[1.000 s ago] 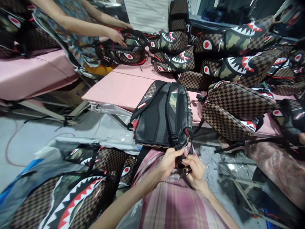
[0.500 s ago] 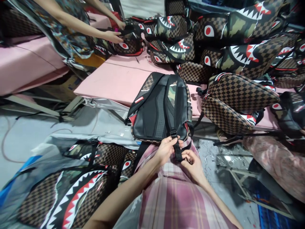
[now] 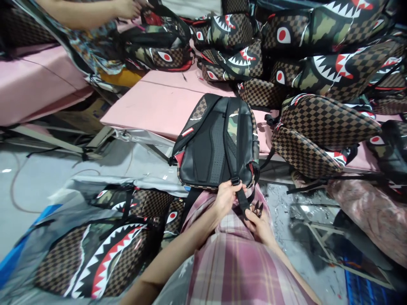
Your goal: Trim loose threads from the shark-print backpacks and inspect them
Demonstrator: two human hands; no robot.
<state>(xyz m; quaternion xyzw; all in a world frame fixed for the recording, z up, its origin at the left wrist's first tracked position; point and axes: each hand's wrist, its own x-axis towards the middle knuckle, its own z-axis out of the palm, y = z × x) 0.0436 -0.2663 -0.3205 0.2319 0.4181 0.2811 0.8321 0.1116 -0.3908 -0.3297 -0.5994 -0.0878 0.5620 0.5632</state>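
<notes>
A backpack lies with its black padded back upward, across the edge of the pink table and toward my lap. My left hand is closed on its shoulder strap, right by the black buckle. Lower down, my right hand pinches the strap's end. Small dark pointed snips stick up from my right hand, their blades apart and pointing away from me.
Shark-pattern backpacks are piled at the right on the pink table. More bags lie in a plastic-lined container at lower left. Another person's arm reaches over a bag at upper left.
The pointed snips now show in my right hand, which has moved slightly right and down with the strap's end. The other person's bag now stands more open, and their arms have shifted back.
</notes>
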